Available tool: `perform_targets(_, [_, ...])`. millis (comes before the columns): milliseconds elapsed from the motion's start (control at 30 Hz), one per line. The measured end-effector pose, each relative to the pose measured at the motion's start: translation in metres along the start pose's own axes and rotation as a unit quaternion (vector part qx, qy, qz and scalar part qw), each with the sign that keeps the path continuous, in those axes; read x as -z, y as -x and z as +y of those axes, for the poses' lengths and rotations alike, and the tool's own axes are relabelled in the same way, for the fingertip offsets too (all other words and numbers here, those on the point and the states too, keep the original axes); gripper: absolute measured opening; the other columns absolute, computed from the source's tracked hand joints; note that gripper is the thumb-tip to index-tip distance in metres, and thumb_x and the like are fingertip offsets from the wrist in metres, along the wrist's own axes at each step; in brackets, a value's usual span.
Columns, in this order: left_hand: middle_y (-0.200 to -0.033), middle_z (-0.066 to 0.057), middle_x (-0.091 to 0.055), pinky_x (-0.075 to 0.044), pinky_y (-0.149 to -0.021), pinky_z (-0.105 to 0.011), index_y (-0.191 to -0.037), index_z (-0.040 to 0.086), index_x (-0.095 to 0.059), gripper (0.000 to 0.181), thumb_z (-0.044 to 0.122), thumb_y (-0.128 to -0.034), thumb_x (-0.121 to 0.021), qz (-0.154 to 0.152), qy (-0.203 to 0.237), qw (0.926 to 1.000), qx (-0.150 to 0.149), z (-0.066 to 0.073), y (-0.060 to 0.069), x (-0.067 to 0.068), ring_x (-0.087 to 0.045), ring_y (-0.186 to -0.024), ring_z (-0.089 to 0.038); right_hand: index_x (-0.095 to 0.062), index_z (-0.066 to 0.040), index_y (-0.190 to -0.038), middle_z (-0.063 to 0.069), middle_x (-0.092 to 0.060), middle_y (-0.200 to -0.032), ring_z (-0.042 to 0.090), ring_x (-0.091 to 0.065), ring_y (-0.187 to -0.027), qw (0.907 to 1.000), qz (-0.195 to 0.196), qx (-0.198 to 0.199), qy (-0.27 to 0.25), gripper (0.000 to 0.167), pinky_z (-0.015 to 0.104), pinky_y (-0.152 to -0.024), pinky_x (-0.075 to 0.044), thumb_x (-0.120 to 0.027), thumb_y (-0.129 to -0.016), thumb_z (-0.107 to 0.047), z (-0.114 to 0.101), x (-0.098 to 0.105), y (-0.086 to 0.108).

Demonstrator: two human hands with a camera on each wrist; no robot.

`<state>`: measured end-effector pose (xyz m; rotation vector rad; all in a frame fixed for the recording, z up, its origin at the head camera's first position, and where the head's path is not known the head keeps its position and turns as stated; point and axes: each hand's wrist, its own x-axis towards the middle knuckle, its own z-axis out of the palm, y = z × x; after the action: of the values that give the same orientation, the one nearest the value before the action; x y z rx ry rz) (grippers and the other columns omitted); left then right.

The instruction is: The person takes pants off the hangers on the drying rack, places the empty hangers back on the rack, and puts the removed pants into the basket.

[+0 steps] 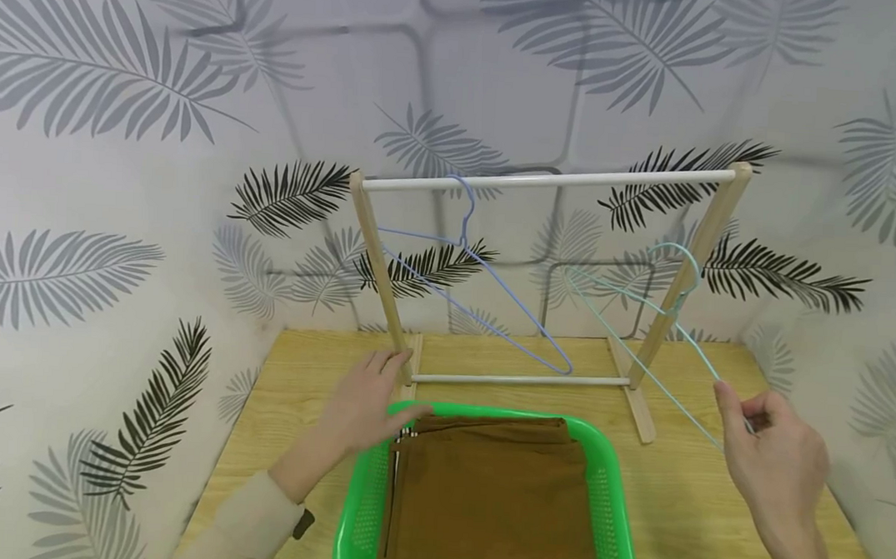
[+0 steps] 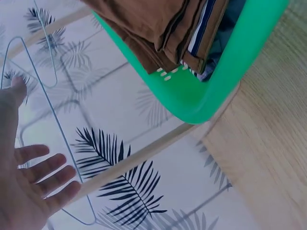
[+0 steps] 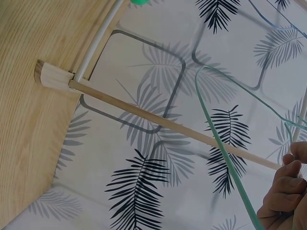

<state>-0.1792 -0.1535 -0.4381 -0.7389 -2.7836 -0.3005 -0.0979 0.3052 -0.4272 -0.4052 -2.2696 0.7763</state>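
Observation:
My right hand (image 1: 774, 460) pinches a mint-green clothes hanger (image 1: 696, 344) by one sloping arm, to the right of a small clothes rack (image 1: 550, 180). The hanger's hook points up and hangs from nothing. In the right wrist view, curled fingers (image 3: 283, 191) hold it. My left hand (image 1: 360, 405) hovers by the rack's left post above the basket's far left corner, its fingers spread with nothing in them, as the left wrist view also shows. A blue hanger (image 1: 518, 303) hangs on the top rail. Folded brown cloth (image 1: 491, 506) lies in a green basket (image 1: 608, 470).
A wood-grain table (image 1: 683, 481) carries the rack and basket. The rack's feet (image 1: 641, 415) stick out behind the basket's right side. Leaf-patterned walls (image 1: 70, 171) close in the back and both sides. Striped and dark cloth (image 2: 204, 33) shows beside the brown cloth.

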Motion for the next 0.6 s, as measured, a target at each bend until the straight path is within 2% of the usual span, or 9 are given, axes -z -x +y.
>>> perform_targets(100, [-0.132,-0.019,-0.068,-0.059,-0.1,-0.049,-0.142,-0.001,-0.057,0.077,0.054,-0.0915,-0.076,0.065,-0.001,0.9977,0.016,-0.007,-0.008,0.002,-0.067,-0.121,-0.037,-0.067,-0.001,-0.08,0.026,-0.076,-0.081,-0.033,-0.028,-0.06,1.0,0.0,-0.001,-0.001,0.04,0.015,-0.055,-0.028,-0.072,-0.098,-0.037,0.001,-0.001,0.0])
perform_targets(200, [-0.127,-0.021,-0.07,-0.061,-0.094,-0.048,-0.134,-0.003,-0.062,0.069,0.048,-0.0913,-0.078,0.132,0.007,0.9909,0.027,-0.015,-0.017,0.002,-0.068,-0.118,-0.039,-0.067,-0.001,-0.08,0.026,-0.076,-0.08,-0.033,-0.028,-0.06,1.0,0.002,0.002,-0.004,0.041,0.015,-0.054,-0.028,-0.072,-0.098,-0.037,0.002,-0.002,0.001])
perform_targets(233, [-0.125,-0.021,-0.07,-0.061,-0.091,-0.048,-0.132,-0.003,-0.063,0.07,0.054,-0.0944,-0.073,0.151,0.012,0.9879,0.033,-0.019,-0.02,0.002,-0.068,-0.116,-0.039,-0.067,-0.001,-0.08,0.026,-0.076,-0.08,-0.033,-0.028,-0.06,1.0,0.003,0.004,-0.005,0.041,0.015,-0.054,-0.028,-0.072,-0.098,-0.037,0.002,-0.002,0.001])
perform_targets(400, [-0.116,-0.023,-0.072,-0.06,-0.089,-0.051,-0.128,-0.004,-0.065,0.066,0.051,-0.0941,-0.075,0.223,0.015,0.9725,0.067,-0.035,-0.035,-0.001,-0.069,-0.108,-0.042,-0.066,-0.001,-0.078,0.025,-0.075,-0.078,-0.033,-0.028,-0.06,0.9998,0.011,0.011,-0.011,0.041,0.015,-0.054,-0.028,-0.073,-0.097,-0.036,0.002,-0.003,0.002])
perform_targets(433, [-0.113,-0.023,-0.073,-0.06,-0.089,-0.051,-0.126,-0.005,-0.066,0.064,0.05,-0.0939,-0.076,0.238,0.01,0.9688,0.069,-0.037,-0.038,-0.003,-0.069,-0.105,-0.042,-0.066,-0.001,-0.078,0.026,-0.075,-0.078,-0.034,-0.028,-0.061,0.9998,0.012,0.011,-0.011,0.04,0.015,-0.054,-0.029,-0.073,-0.097,-0.036,0.002,-0.003,0.002])
perform_targets(467, [-0.111,-0.024,-0.073,-0.059,-0.089,-0.052,-0.124,-0.005,-0.067,0.06,0.042,-0.0897,-0.082,0.253,0.007,0.965,0.07,-0.04,-0.041,-0.004,-0.07,-0.103,-0.043,-0.066,-0.001,-0.078,0.025,-0.075,-0.078,-0.034,-0.028,-0.061,0.9998,0.012,0.012,-0.012,0.04,0.015,-0.054,-0.029,-0.074,-0.097,-0.036,0.002,-0.003,0.002])
perform_targets(600, [-0.107,-0.024,-0.074,-0.058,-0.087,-0.051,-0.119,-0.006,-0.068,0.057,0.042,-0.0901,-0.081,0.298,-0.003,0.9511,0.081,-0.046,-0.051,-0.011,-0.069,-0.098,-0.043,-0.066,-0.001,-0.078,0.026,-0.076,-0.079,-0.035,-0.028,-0.062,0.9998,0.013,0.014,-0.011,0.04,0.015,-0.053,-0.028,-0.074,-0.097,-0.035,0.003,-0.004,0.002])
